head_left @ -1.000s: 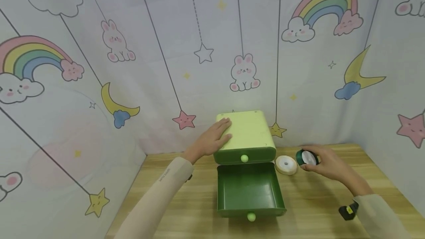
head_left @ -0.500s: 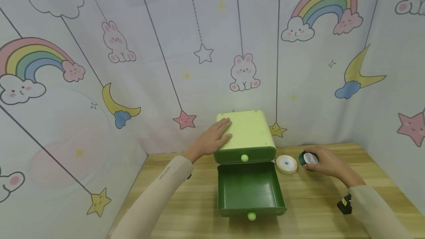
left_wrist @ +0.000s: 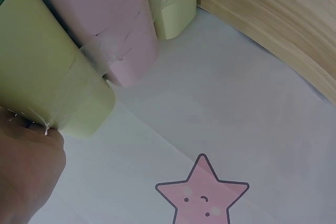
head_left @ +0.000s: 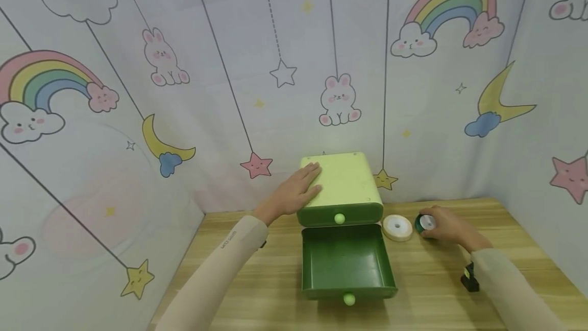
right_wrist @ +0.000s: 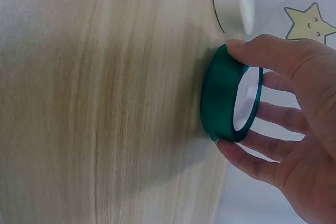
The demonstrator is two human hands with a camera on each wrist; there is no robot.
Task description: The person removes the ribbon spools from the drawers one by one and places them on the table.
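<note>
My left hand (head_left: 291, 190) rests on the pale green top of a small drawer cabinet (head_left: 346, 180), fingers extended. In the left wrist view that hand (left_wrist: 29, 166) touches the upper tier's side. The cabinet's dark green lower drawer (head_left: 346, 259) is pulled out, with nothing inside it. To the cabinet's right, my right hand (head_left: 452, 226) holds a roll of green ribbon (head_left: 426, 223) between thumb and fingers. In the right wrist view the green ribbon roll (right_wrist: 226, 95) lies flat at the tabletop, close beside a cream ribbon roll (right_wrist: 233, 1). Whether its underside touches the wood is unclear.
The cream ribbon roll (head_left: 397, 228) lies between the cabinet and my right hand. A wooden tabletop (head_left: 243, 280) spreads under everything. Printed cloth walls (head_left: 220, 132) enclose the table's back and sides. The left wrist view shows a pink tier (left_wrist: 113, 19) between pale green ones.
My right hand has lowered the green ribbon roll to the tabletop, shifting slightly right; the roll went from tilted to flatter. My left hand and the open drawer have stayed put.
</note>
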